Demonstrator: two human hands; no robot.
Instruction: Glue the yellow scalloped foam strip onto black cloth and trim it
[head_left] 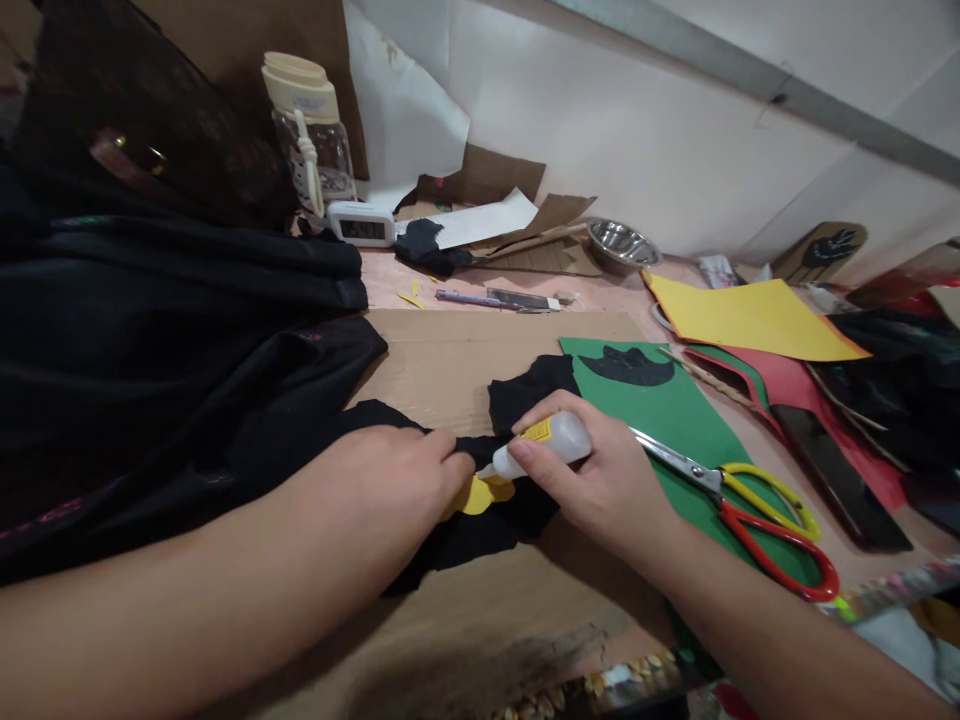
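Note:
My right hand (619, 485) is wrapped round a small white glue bottle (568, 437) with a yellow label. The bottle is tilted, its nozzle pointing down-left at a small yellow cutout (480, 496). Fingers of my left hand (394, 470) are closed at the left edge of that cutout, partly covering it. Beneath both lies a piece of black fabric (480, 538) on a cardboard sheet (427, 360). To the right, scissors (705, 477) with one yellow and one red handle rest on a green sheet (630, 402), near a black crescent-like cutout (628, 366).
Dark clothing (187, 390) fills the left side. Behind stand a bottle (315, 150), a digital clock (362, 224) and a metal bowl (622, 245). A pen (469, 298) lies nearer. Yellow sheets (757, 315) and red sheets (847, 420) are at right.

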